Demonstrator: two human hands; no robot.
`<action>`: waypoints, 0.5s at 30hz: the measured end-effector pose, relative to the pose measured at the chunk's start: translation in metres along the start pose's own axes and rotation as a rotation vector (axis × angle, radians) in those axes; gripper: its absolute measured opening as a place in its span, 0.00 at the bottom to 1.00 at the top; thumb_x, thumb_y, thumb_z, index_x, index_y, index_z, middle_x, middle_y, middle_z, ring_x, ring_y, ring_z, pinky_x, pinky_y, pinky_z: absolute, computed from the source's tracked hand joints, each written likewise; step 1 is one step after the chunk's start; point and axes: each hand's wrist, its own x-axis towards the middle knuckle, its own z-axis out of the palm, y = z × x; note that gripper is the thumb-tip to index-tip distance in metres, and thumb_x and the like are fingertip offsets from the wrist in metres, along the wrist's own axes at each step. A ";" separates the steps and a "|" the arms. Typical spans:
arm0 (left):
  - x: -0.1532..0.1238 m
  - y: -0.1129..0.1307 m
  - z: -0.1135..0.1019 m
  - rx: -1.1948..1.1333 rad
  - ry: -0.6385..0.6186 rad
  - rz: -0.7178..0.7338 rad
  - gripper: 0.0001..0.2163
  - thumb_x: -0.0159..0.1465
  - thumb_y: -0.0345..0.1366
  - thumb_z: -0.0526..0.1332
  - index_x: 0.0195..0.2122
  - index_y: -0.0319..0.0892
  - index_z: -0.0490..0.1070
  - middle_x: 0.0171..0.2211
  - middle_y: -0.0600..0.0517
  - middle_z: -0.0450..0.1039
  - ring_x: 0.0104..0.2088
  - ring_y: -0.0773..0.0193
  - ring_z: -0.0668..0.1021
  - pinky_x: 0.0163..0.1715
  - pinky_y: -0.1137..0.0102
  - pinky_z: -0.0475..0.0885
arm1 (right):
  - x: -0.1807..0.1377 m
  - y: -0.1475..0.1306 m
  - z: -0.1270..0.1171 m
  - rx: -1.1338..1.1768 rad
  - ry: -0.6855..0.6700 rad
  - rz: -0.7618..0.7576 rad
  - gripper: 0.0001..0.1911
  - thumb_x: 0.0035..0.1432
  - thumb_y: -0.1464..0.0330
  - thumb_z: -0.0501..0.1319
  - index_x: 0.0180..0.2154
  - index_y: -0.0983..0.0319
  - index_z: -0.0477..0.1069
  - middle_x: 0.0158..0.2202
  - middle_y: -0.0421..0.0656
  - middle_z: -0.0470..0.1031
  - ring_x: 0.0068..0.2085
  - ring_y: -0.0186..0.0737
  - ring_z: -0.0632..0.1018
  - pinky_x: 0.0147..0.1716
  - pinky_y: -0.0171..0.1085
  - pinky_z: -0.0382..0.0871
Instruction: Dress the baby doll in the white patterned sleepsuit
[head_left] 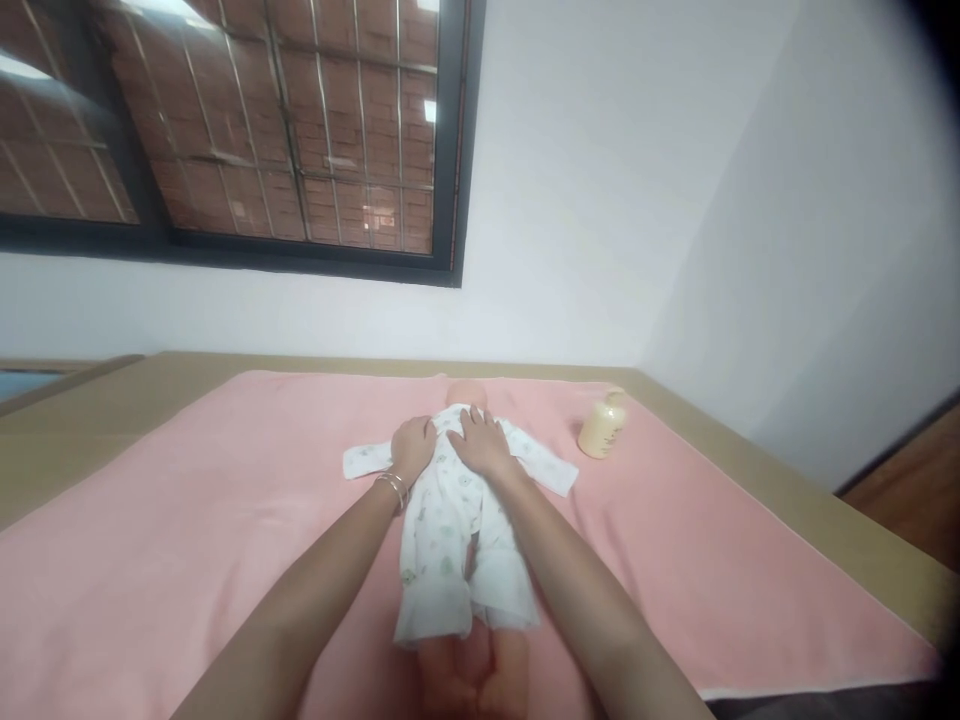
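Note:
A baby doll lies with its head at the far end and its bare legs toward me. It wears a white romper with a small print, sleeves spread to both sides, front edges parted low down near the legs. My left hand, with bracelets at the wrist, is curled at the romper's upper left side by the sleeve; its fingertips are partly hidden. Flat on the upper chest rests my right hand, fingers spread over the cloth. The doll's head shows just beyond my hands.
Under the doll is a pink blanket on a tan surface. A pale yellow pump bottle stands to the right of the doll's sleeve. Behind are a white wall and a dark-framed barred window.

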 end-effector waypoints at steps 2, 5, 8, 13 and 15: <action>-0.001 0.002 -0.002 -0.006 -0.013 -0.016 0.17 0.66 0.37 0.45 0.38 0.43 0.74 0.38 0.48 0.75 0.40 0.59 0.74 0.39 0.69 0.63 | -0.001 0.001 -0.002 -0.006 -0.025 0.002 0.35 0.63 0.50 0.39 0.65 0.61 0.46 0.67 0.46 0.41 0.65 0.54 0.44 0.59 0.51 0.39; -0.003 0.004 -0.004 -0.017 -0.031 -0.035 0.17 0.66 0.37 0.45 0.39 0.43 0.74 0.39 0.48 0.75 0.41 0.60 0.73 0.41 0.69 0.63 | 0.000 0.002 -0.005 -0.010 -0.048 0.006 0.35 0.63 0.50 0.40 0.65 0.61 0.45 0.68 0.46 0.40 0.65 0.53 0.44 0.59 0.51 0.39; -0.004 0.005 -0.004 -0.043 -0.045 -0.029 0.17 0.66 0.37 0.44 0.38 0.43 0.74 0.39 0.48 0.75 0.40 0.60 0.73 0.40 0.69 0.63 | 0.000 0.004 -0.004 -0.009 -0.051 0.005 0.35 0.63 0.50 0.40 0.65 0.61 0.44 0.68 0.46 0.40 0.65 0.54 0.44 0.59 0.51 0.39; -0.003 0.003 -0.001 -0.047 -0.023 -0.019 0.17 0.66 0.36 0.44 0.40 0.42 0.73 0.40 0.48 0.75 0.41 0.60 0.73 0.41 0.69 0.63 | 0.000 0.004 0.000 -0.015 -0.027 -0.002 0.35 0.63 0.50 0.40 0.65 0.62 0.46 0.67 0.46 0.41 0.65 0.57 0.44 0.59 0.52 0.39; -0.003 0.002 0.000 -0.046 -0.024 -0.022 0.17 0.67 0.37 0.44 0.40 0.42 0.73 0.40 0.48 0.75 0.41 0.60 0.73 0.42 0.68 0.63 | -0.001 0.003 0.001 -0.022 -0.015 -0.003 0.35 0.63 0.51 0.40 0.65 0.62 0.46 0.67 0.46 0.42 0.65 0.57 0.44 0.59 0.52 0.39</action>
